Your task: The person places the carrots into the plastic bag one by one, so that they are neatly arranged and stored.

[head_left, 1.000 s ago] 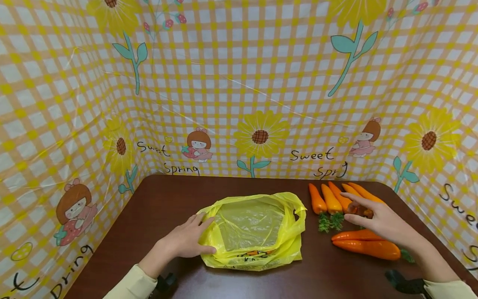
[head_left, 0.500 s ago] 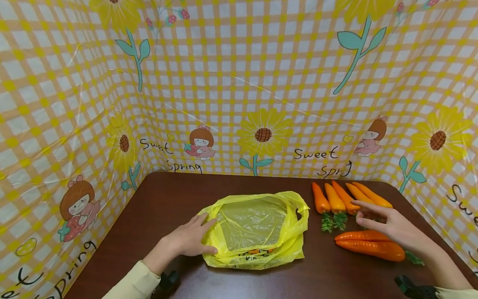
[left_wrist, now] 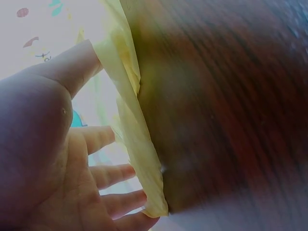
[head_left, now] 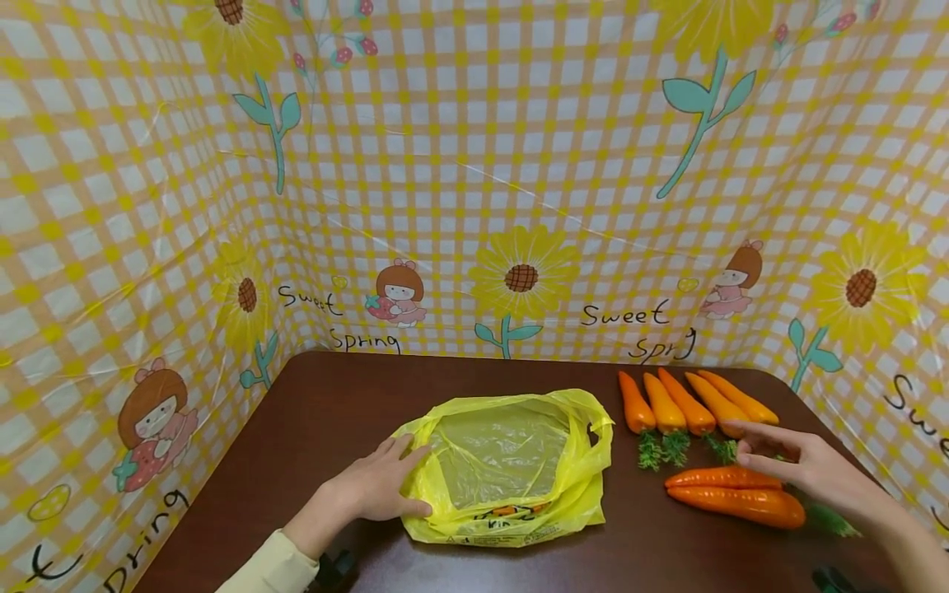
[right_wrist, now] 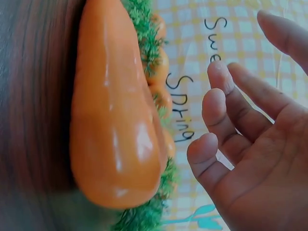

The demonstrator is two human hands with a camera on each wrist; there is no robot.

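Brown table (head_left: 334, 412): right of the yellow bag (head_left: 511, 465) your left hand (head_left: 371, 494) rests on, two carrots (head_left: 734, 498) lie crosswise, directly beneath your right hand (head_left: 808, 465), fingers loose, grasping nothing.

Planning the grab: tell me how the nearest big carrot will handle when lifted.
The nearest carrot looks glossy in the right wrist view, so it is probably slick. Its rounded, tapered body may roll on the table. It seems stiff and likely keeps its shape. The right hand hovers open above it.
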